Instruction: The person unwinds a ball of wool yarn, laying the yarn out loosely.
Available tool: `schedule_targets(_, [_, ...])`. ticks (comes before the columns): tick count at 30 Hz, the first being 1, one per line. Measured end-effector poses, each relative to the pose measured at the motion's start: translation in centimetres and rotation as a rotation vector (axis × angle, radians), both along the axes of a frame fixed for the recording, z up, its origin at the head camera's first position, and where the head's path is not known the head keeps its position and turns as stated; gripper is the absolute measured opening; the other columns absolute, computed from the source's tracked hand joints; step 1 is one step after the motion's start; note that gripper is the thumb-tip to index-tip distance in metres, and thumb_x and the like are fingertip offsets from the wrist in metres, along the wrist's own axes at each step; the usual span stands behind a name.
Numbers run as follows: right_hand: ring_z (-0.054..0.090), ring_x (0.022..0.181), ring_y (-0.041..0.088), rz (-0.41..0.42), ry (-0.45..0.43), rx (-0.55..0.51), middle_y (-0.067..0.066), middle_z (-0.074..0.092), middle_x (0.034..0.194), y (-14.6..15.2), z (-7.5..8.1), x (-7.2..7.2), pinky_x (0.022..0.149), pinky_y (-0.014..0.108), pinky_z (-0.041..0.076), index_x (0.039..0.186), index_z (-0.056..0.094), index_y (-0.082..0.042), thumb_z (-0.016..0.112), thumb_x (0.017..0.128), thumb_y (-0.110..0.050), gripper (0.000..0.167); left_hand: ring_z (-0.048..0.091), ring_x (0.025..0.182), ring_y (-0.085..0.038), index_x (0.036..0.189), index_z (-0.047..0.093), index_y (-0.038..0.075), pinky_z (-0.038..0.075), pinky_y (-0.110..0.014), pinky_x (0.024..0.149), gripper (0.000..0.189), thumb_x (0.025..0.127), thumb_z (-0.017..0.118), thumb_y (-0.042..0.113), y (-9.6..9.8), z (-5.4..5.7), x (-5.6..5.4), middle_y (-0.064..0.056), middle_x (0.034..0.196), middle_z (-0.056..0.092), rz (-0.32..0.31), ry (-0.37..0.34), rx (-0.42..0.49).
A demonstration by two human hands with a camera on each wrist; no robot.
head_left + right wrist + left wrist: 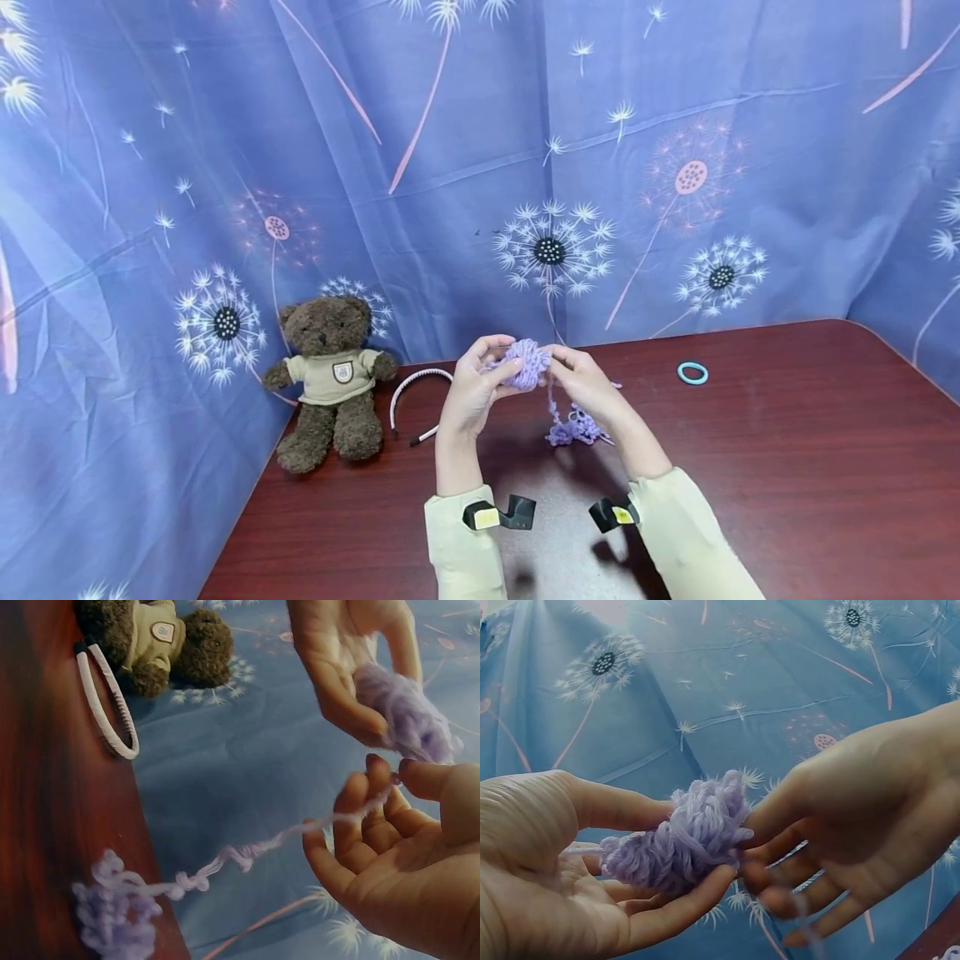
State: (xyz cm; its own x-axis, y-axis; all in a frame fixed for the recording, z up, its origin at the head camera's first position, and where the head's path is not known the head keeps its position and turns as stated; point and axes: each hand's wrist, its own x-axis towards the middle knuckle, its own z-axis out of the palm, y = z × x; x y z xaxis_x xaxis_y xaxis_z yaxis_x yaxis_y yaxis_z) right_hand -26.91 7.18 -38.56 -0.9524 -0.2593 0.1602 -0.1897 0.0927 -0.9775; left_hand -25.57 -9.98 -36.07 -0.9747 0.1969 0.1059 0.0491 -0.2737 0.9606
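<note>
A bundle of purple yarn [528,364] is held up over the back of the table by my left hand [474,382], thumb and fingers gripping it from the left. Its looped strands show close up in the left wrist view [697,832]. On the right side, my right hand [588,385] pinches a yarn strand [330,819] between thumb and fingertips, right at the bundle. That strand runs down to a loose, knotted pile of purple yarn [576,427] lying on the table below the right hand.
A brown teddy bear [330,379] in a beige shirt sits at the back left of the dark red table [787,467]. Beside it lies a white headband [400,392]. A light blue ring [692,372] lies at the back right. A dandelion-patterned blue curtain [465,167] hangs behind.
</note>
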Motion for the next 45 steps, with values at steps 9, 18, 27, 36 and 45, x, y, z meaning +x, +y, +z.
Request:
schedule_targets(9, [0.057, 0.078, 0.0, -0.082, 0.01, -0.151, -0.014, 0.06, 0.083, 2.6, 0.6, -0.1, 0.079, 0.016, 0.055, 0.108, 0.062, 0.003, 0.053, 0.1, -0.021, 0.027, 0.062, 0.081, -0.012, 0.121, 0.049, -0.009, 0.061, -0.031, 0.067, 0.035, 0.087, 0.058, -0.01, -0.9, -0.4, -0.3, -0.002, 0.096, 0.058, 0.057, 0.006, -0.019])
schedule_targets(18, [0.06, 0.075, 0.0, -0.149, -0.037, -0.255, -0.013, 0.06, 0.077, 5.7, 1.7, 0.0, 0.078, 0.016, 0.056, 0.091, 0.065, -0.024, 0.05, 0.102, -0.022, 0.019, 0.06, 0.078, -0.011, 0.114, 0.055, -0.006, 0.062, -0.034, 0.068, 0.029, 0.086, 0.059, -0.012, -2.3, -0.7, -0.6, -0.001, 0.09, 0.057, 0.217, -0.041, 0.0])
schedule_targets(27, [0.063, 0.068, 0.002, -0.209, -0.021, -0.417, -0.011, 0.062, 0.073, 9.2, 1.1, -0.1, 0.073, 0.016, 0.055, 0.086, 0.069, -0.025, 0.053, 0.1, -0.02, 0.022, 0.06, 0.08, -0.012, 0.111, 0.056, 0.001, 0.062, -0.034, 0.068, 0.028, 0.086, 0.059, -0.012, -2.5, -0.6, -0.4, -0.002, 0.092, 0.057, 0.213, -0.053, -0.008])
schedule_targets(36, [0.064, 0.064, 0.005, -0.286, 0.028, -0.595, -0.007, 0.064, 0.071, 12.3, 0.4, 0.1, 0.066, 0.017, 0.055, 0.087, 0.071, -0.018, 0.055, 0.099, -0.016, 0.02, 0.062, 0.081, -0.013, 0.111, 0.056, 0.0, 0.062, -0.037, 0.069, 0.028, 0.086, 0.058, -0.012, -2.9, -0.7, -0.3, -0.002, 0.094, 0.056, 0.226, -0.042, 0.006])
schedule_targets(45, [0.062, 0.062, 0.006, -0.366, 0.024, -0.712, -0.004, 0.065, 0.07, 13.6, -0.1, 0.2, 0.064, 0.017, 0.056, 0.084, 0.07, -0.013, 0.056, 0.098, -0.012, 0.019, 0.061, 0.076, -0.01, 0.115, 0.054, -0.005, 0.062, -0.034, 0.067, 0.028, 0.088, 0.057, -0.011, -3.2, -0.9, -0.4, -0.002, 0.096, 0.055, 0.258, -0.033, 0.016])
